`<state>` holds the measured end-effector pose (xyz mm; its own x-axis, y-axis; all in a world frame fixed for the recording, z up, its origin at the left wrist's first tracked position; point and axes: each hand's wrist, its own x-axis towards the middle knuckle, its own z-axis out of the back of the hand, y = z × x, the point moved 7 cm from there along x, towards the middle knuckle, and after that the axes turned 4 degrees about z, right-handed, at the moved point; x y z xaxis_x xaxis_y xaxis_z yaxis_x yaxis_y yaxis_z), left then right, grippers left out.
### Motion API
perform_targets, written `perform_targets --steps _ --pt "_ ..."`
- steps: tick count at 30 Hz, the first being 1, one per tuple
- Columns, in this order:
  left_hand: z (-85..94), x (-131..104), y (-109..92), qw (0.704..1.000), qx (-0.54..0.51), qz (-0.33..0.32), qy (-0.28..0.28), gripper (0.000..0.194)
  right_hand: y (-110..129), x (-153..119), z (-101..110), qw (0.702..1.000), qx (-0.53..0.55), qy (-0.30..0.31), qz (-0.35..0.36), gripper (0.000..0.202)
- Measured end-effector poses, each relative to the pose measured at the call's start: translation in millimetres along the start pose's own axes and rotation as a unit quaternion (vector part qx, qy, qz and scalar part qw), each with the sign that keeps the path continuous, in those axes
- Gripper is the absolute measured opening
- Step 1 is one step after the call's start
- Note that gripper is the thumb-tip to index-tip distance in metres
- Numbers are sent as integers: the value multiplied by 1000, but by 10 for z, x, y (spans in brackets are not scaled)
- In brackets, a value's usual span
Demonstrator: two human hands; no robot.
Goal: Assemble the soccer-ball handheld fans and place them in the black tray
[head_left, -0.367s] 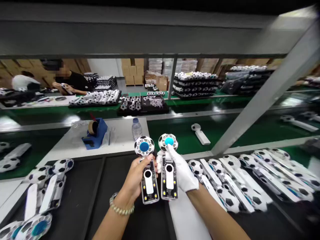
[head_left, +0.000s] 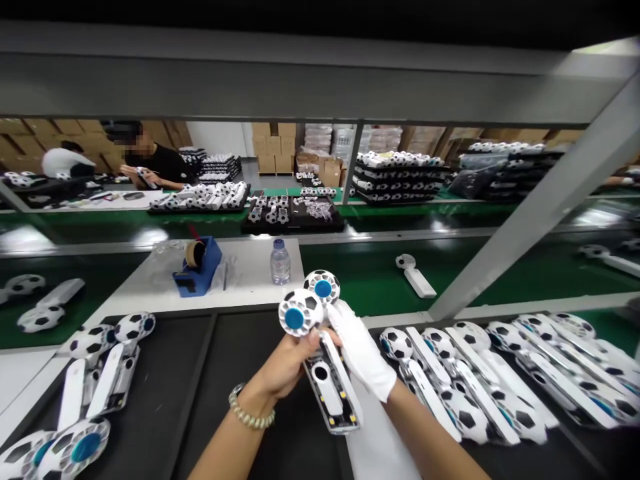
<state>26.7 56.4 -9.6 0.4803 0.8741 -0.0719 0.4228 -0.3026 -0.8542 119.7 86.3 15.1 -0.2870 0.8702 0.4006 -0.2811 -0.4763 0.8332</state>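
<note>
Soccer-patterned device (head_left: 327, 393) is in left fingers (head_left: 313, 339), bottle label (head_left: 281, 269) illegible.

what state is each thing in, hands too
left hand: bare, fingers closed on front fan
right hand: gloved, at rear fan, grip unclear
front fan: held, handle casing open
rear fan: partly hidden
bottle: upright, capped
tape dispenser: loaded
fan on green belt: lying down
</note>
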Motion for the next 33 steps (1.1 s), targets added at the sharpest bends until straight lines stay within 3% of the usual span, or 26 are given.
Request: perform_targets --steps 3,6,9,12,18,23,26,29,32,33 --pt "148 -57 -154 998 -61 -26 -9 47 232 -36 -24 998 30 57 -22 43" --pt "238 -159 -341 991 -128 -47 4 49 477 -107 -78 989 -5 144 24 67" --pt "238 -263 -485 985 -154 -69 23 48 562 -150 -137 980 40 186 58 43" --pt "215 -323 -544 986 -139 -87 22 48 494 -147 -173 970 171 172 13 16" --pt "219 -346 -557 988 -121 -95 6 48 465 -137 -133 957 272 100 -22 21" --pt "271 -343 -545 991 -90 -100 -14 48 495 -144 -123 975 197 98 7 12" --pt "280 -343 -551 991 -75 -108 -17 49 515 -173 -145 987 95 120 39 26" --pt "273 -349 -572 993 -41 -110 -23 47 536 -191 -170 984 97 145 47 21" --pt "262 -355 -598 992 17 -121 -41 40 389 -147 -136 986 121 104 -40 11" --pt "254 -356 -608 989 42 -131 -49 37 283 -134 -122 983 137 77 -93 19"
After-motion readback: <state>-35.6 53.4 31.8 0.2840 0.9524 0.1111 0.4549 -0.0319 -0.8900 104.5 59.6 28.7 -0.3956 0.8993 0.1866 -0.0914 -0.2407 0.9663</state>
